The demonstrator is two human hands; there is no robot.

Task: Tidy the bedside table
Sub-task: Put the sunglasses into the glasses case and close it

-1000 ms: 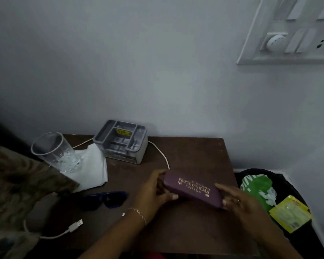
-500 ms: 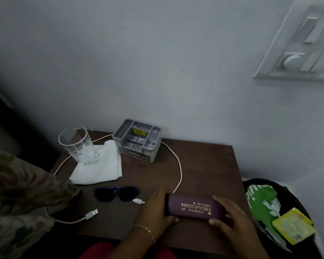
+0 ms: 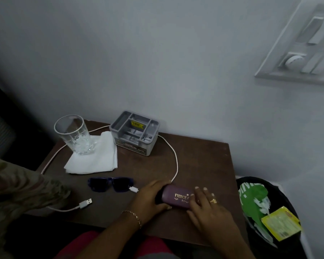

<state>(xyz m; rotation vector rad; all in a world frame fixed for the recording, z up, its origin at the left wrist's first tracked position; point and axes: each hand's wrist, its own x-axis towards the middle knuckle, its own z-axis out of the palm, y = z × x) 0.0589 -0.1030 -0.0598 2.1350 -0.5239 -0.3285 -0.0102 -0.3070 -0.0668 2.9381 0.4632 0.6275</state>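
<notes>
**Bedside table: contents, head view**

1. Specs case: maroon, lying flat near the front edge, right of centre. Gold print is partly covered; "PRINCE O…" is read, w/ "ROU…" below.
 - Left hand is wrapped round the case's left end, thumb at the near side. A bracelet is worn at the wrist.
 - Right hand is laid on the lid, fingers fairly straight, not curled round it. A gold ring is worn.
2. Sunglasses: dark blue, just left of the left hand.
3. USB cable: white, looped behind the organiser and round to the front. Its small plug is touching the sunglasses; the USB-A plug is left lying front left.
4. Glass: clear, upright, stood on item 5.
5. Cloth: white, folded, rear left.
6. Organiser: grey, compartmented, at the rear by the wall. A yellow label is seen inside, text illegible; on the front sticker only approx. "OPE" is made out.

**Off table**
- Bin: black, on the right. A green wrapper w/ white lettering and a yellow packet are held in it; print not legible.
- Switchboard: on the wall, upper right.
</notes>
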